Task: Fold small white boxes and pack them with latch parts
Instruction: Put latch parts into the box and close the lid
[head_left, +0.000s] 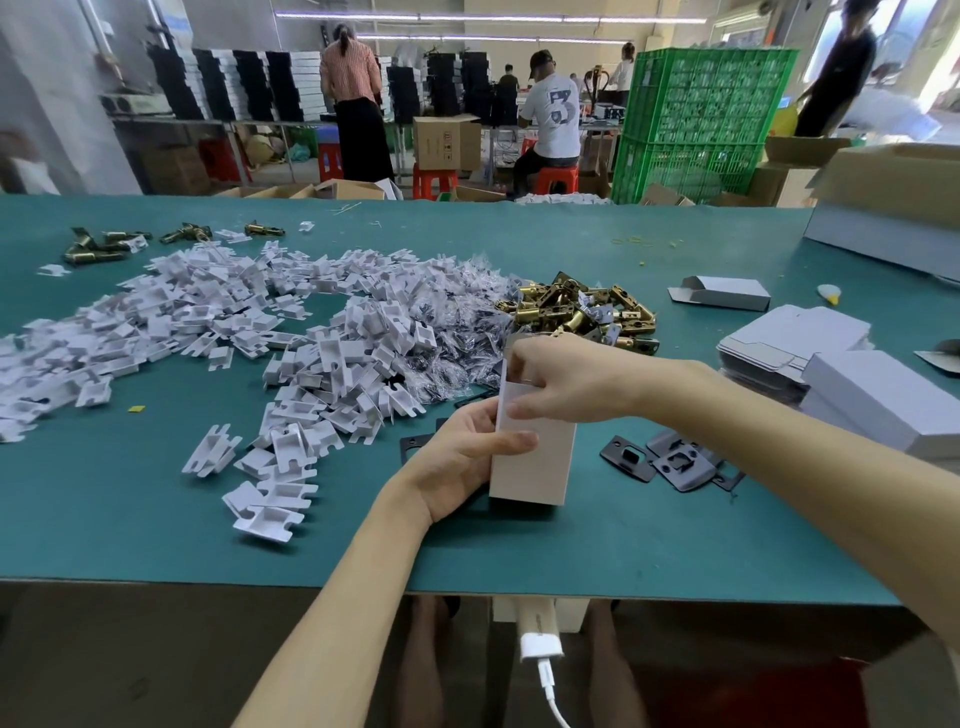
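While I look past the table's near edge (208, 578), bare green mat lies on both sides of my wrists. My left hand (462, 462) grips the white box (535, 457) low down, thumb across its face. Its long axis runs away from me, open end far. My right hand (566, 384) curls over that end, pinching the flap; the contents are hidden. To the right lie black plates (660, 462), and beyond is the brass latch pile (582, 312).

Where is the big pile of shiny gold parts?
In the head view, the gold latch pile sits mid-table, right of the plastic bags, just beyond the right hand.
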